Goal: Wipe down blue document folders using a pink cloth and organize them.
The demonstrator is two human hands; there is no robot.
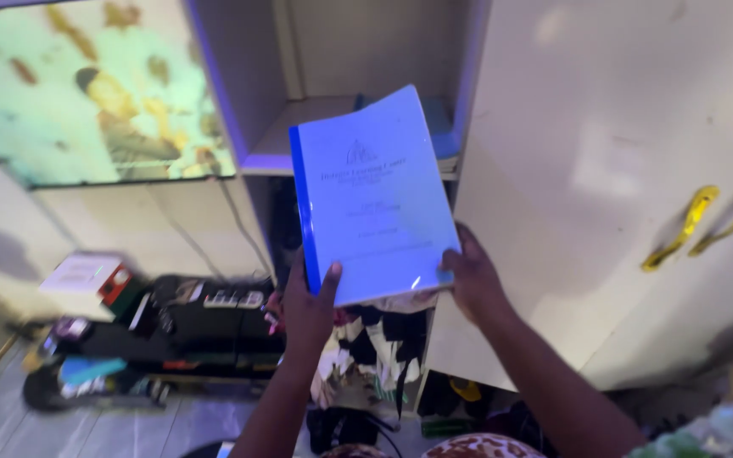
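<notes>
In front of open cupboard (366,76), L hand (305,309) & R hand (472,280) fingers clamped on blue booklet (371,195).

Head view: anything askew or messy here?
Booklet is held tilted by left hand and right hand. Patterned cloth spills from the cabinet below it. Floor clutter lies jumbled at left.

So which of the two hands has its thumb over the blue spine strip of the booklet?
The left hand. Its thumb lies across the bottom of the blue spine of the booklet. The right hand grips the opposite lower corner, on the plain pale cover.
</notes>
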